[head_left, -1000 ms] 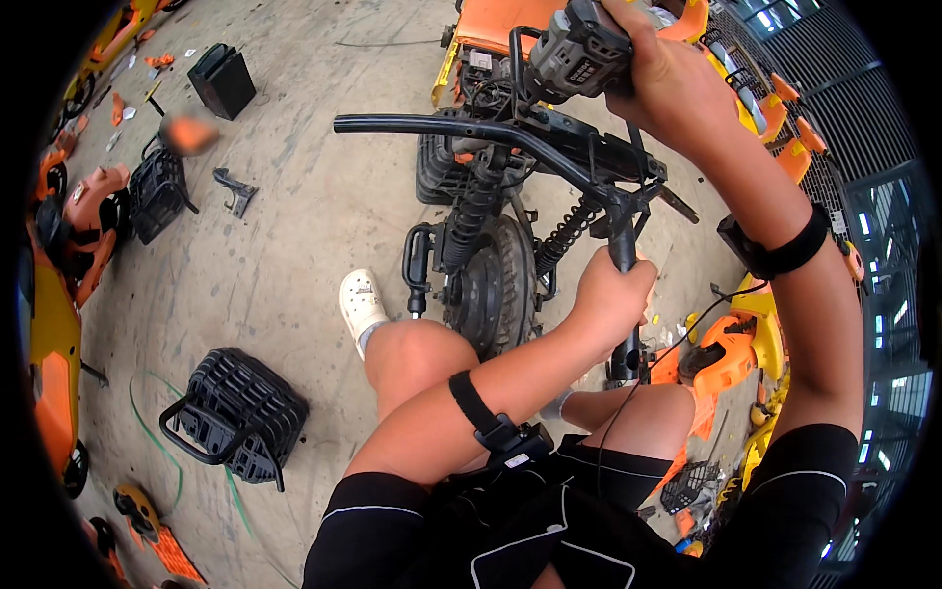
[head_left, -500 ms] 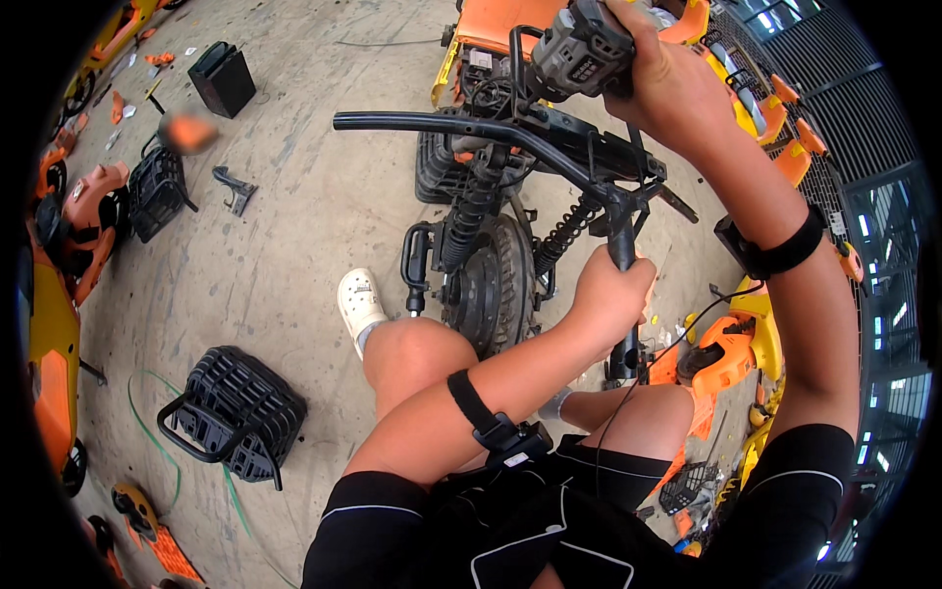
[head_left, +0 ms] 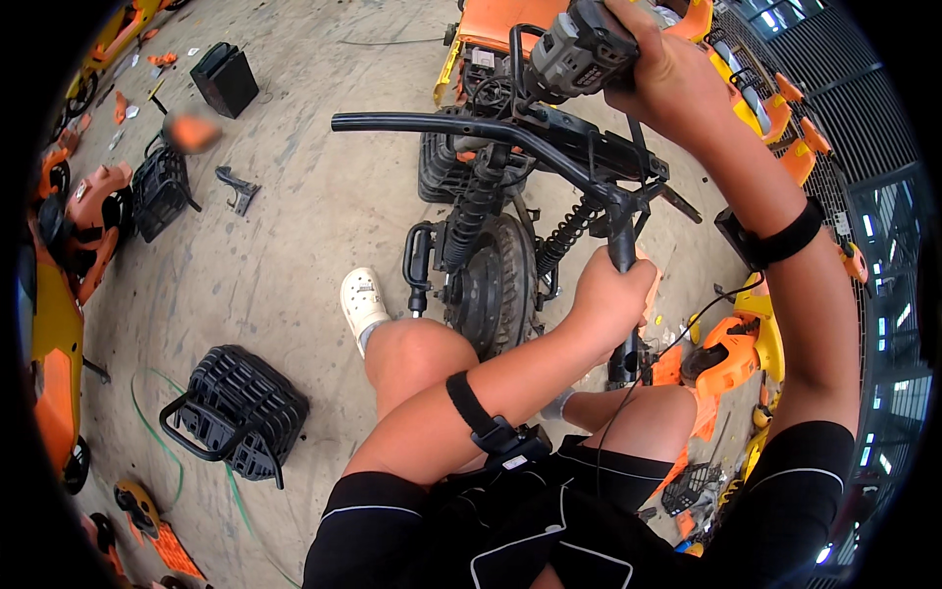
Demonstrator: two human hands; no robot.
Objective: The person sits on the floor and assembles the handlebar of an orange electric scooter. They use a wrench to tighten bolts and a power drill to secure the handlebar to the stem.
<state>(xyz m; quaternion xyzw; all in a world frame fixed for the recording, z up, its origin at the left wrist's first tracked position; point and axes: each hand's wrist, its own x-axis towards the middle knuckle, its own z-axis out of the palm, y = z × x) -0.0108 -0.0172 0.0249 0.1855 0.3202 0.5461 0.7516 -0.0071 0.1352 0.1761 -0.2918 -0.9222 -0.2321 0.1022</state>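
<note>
My left hand (head_left: 613,299) is wrapped round a black metal tube (head_left: 621,242) of a stripped scooter frame, in front of my knees. Higher up, my right hand (head_left: 682,88) grips a grey and black cordless impact wrench (head_left: 581,57). Its nose points down at the frame's black crossbar (head_left: 589,137); whether the tip touches a bolt is hidden. Below the frame are a wheel with a knobbly tyre (head_left: 510,280) and two coil-spring shock absorbers, one of them the left shock absorber (head_left: 474,218). A bent black tube (head_left: 422,123) sticks out to the left.
A black plastic basket (head_left: 245,407) lies on the concrete floor at left, with green strapping beside it. Farther off are a black box (head_left: 224,79), another basket (head_left: 162,187) and a metal bracket (head_left: 237,188). Orange and yellow scooter parts (head_left: 726,353) line both sides. A cable hangs from my right wrist.
The impact wrench has tilted slightly in my right hand. My left hand keeps its hold on the tube, and the frame stays almost where it was.
</note>
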